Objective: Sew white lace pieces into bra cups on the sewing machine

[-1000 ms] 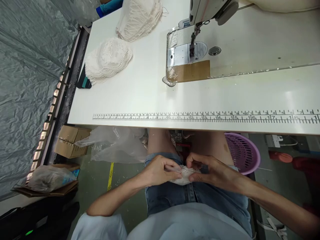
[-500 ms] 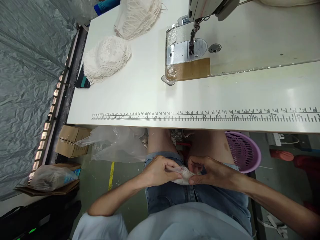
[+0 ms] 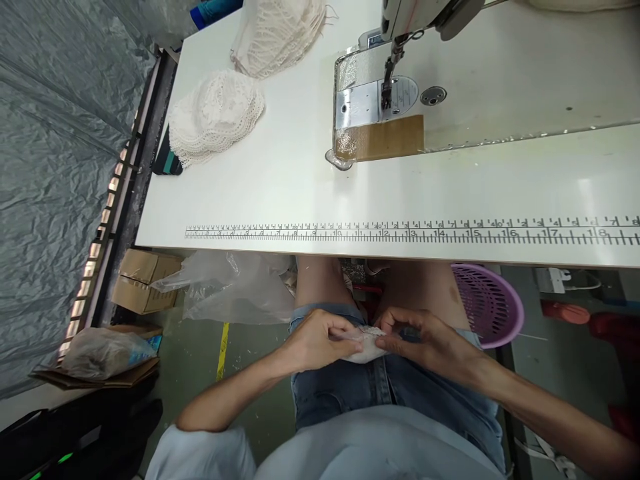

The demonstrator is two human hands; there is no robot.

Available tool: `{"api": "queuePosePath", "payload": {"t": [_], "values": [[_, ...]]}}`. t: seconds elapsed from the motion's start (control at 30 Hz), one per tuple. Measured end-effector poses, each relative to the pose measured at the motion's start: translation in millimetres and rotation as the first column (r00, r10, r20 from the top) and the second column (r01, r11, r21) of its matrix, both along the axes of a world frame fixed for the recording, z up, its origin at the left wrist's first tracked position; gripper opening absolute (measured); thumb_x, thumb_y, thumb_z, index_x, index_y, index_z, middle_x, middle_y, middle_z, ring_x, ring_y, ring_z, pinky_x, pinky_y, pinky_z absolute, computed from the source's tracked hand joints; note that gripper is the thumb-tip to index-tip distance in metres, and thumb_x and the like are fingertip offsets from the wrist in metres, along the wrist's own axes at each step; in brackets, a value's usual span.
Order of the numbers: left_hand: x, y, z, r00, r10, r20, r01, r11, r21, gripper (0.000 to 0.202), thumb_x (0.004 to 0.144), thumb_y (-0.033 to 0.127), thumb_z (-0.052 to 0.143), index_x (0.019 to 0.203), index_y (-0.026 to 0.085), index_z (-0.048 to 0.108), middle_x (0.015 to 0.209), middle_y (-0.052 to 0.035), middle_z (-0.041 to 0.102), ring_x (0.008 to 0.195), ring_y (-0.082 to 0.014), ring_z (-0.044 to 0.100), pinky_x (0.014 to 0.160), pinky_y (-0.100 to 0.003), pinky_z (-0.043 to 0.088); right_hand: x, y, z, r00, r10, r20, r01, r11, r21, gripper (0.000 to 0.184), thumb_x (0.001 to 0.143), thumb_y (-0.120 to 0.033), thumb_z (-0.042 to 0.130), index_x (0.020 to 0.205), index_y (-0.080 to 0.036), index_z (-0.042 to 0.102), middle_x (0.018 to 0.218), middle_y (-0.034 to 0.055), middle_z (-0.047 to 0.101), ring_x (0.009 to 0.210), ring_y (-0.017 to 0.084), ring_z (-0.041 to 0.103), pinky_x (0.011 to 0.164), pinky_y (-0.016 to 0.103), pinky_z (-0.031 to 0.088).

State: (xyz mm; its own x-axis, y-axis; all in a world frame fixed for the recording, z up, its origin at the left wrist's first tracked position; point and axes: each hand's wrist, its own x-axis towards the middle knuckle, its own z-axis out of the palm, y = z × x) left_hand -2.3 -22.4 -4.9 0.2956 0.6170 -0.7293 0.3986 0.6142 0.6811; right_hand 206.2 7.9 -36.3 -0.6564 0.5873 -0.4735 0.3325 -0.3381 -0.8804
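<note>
Over my lap, below the table's front edge, both hands pinch a small white lace piece (image 3: pixel 367 347). My left hand (image 3: pixel 320 340) grips its left side with fingers closed. My right hand (image 3: pixel 423 340) holds its right side, fingers curled over it. Much of the piece is hidden between my fingers. Denim shorts (image 3: pixel 350 390) lie under my hands.
The white table (image 3: pixel 280 193) carries a printed ruler (image 3: pixel 410 233), a sewing machine (image 3: pixel 385 93) at the back, and two piles of white lace pieces (image 3: pixel 213 117) at the left. A purple basket (image 3: pixel 487 303) stands at my right knee. Plastic bags (image 3: pixel 230 290) and cardboard boxes (image 3: pixel 140 283) lie at the left.
My hands have drawn a little closer together on the lace piece, and less of it shows between them. The view has shifted slightly.
</note>
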Motion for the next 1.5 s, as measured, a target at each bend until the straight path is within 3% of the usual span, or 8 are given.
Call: {"api": "queuePosePath", "payload": {"t": [0.13, 0.33, 0.47, 0.63, 0.83, 1.07, 1.3, 1.5], "values": [[-0.3, 1.0, 1.6, 1.000, 0.025, 0.015, -0.025, 0.999, -0.023, 0.026, 0.072, 0.032, 0.067, 0.081, 0.008, 0.072, 0.060, -0.0010, 0.060, 0.052, -0.0072, 0.044, 0.049, -0.018, 0.031, 1.0, -6.3, -1.3, 0.997, -0.061, -0.042, 0.065, 0.992, 0.105, 0.024, 0.085, -0.042, 0.054, 0.074, -0.021, 0.051, 0.077, 0.0012, 0.059, 0.075, 0.017, 0.054, 0.065, 0.027, 0.041], [0.7, 3.4, 2.8, 0.995, 0.052, 0.080, -0.045, 0.995, -0.087, 0.030, 0.071, 0.037, 0.069, 0.078, 0.008, 0.071, 0.057, 0.0006, 0.056, 0.052, -0.0065, 0.041, 0.050, -0.019, 0.029, -0.1, -5.7, 0.4, 0.997, -0.041, -0.072, 0.051, 0.989, 0.140, 0.024, 0.087, -0.041, 0.052, 0.075, -0.021, 0.049, 0.087, 0.0038, 0.062, 0.081, 0.019, 0.057, 0.069, 0.029, 0.043], [0.8, 3.6, 4.1, 0.991, 0.066, 0.117, -0.054, 0.993, -0.102, 0.035, 0.069, 0.042, 0.071, 0.077, 0.008, 0.071, 0.054, 0.0030, 0.051, 0.050, -0.0053, 0.037, 0.049, -0.019, 0.027, -5.3, -1.7, 4.8, 0.990, -0.095, -0.105, 0.103, 0.992, 0.073, 0.034, 0.083, -0.047, 0.056, 0.064, -0.021, 0.045, 0.071, 0.0010, 0.057, 0.068, 0.016, 0.054, 0.061, 0.027, 0.043], [-1.3, 2.2, 2.6, 0.983, 0.101, 0.152, -0.081, 0.988, -0.130, 0.038, 0.066, 0.043, 0.074, 0.081, 0.008, 0.072, 0.060, -0.0002, 0.059, 0.053, -0.0064, 0.044, 0.053, -0.019, 0.034, -9.5, 1.2, 8.5, 0.983, -0.138, -0.120, 0.134, 0.990, -0.041, 0.039, 0.078, -0.050, 0.060, 0.060, -0.020, 0.043, 0.065, -0.0010, 0.051, 0.063, 0.013, 0.048, 0.058, 0.026, 0.041], [-3.7, 4.8, 3.6, 0.982, 0.076, 0.174, -0.057, 0.992, -0.115, 0.038, 0.065, 0.043, 0.075, 0.084, 0.010, 0.073, 0.066, -0.0025, 0.065, 0.056, -0.0084, 0.050, 0.056, -0.020, 0.038, -7.0, 0.6, 9.8, 0.956, -0.203, -0.210, 0.153, 0.961, -0.231, 0.028, 0.078, -0.041, 0.066, 0.077, -0.021, 0.046, 0.071, -0.0042, 0.049, 0.063, 0.010, 0.045, 0.057, 0.022, 0.038], [-4.8, 11.2, 9.8, 0.972, 0.060, 0.227, -0.028, 0.990, -0.139, 0.037, 0.063, 0.040, 0.077, 0.086, 0.011, 0.073, 0.073, -0.0033, 0.067, 0.064, -0.0109, 0.056, 0.064, -0.021, 0.043, -7.2, 1.7, 17.0, 0.964, -0.177, -0.198, 0.133, 0.967, -0.216, 0.032, 0.076, -0.045, 0.066, 0.085, -0.022, 0.046, 0.074, -0.0023, 0.048, 0.068, 0.012, 0.048, 0.061, 0.025, 0.041], [8.4, 9.8, 8.1, 0.978, 0.128, 0.166, -0.110, 0.987, -0.114, 0.040, 0.059, 0.045, 0.078, 0.071, 0.008, 0.071, 0.059, 0.0009, 0.058, 0.053, -0.0060, 0.043, 0.051, -0.019, 0.031, -7.6, 0.8, 18.7, 0.962, -0.171, -0.211, 0.129, 0.971, -0.200, 0.031, 0.076, -0.046, 0.065, 0.083, -0.022, 0.046, 0.075, -0.0028, 0.046, 0.068, 0.012, 0.047, 0.058, 0.023, 0.039], [5.7, 7.8, 5.1, 0.985, 0.061, 0.161, -0.048, 0.995, -0.084, 0.036, 0.062, 0.043, 0.076, 0.072, 0.009, 0.072, 0.058, 0.0007, 0.058, 0.052, -0.0060, 0.043, 0.051, -0.019, 0.031, -0.5, 8.2, 13.7, 0.971, -0.066, -0.229, -0.009, 0.950, -0.311, 0.035, 0.077, -0.046, 0.066, 0.093, -0.018, 0.053, 0.077, -0.0008, 0.052, 0.069, 0.012, 0.048, 0.061, 0.024, 0.039]]}}
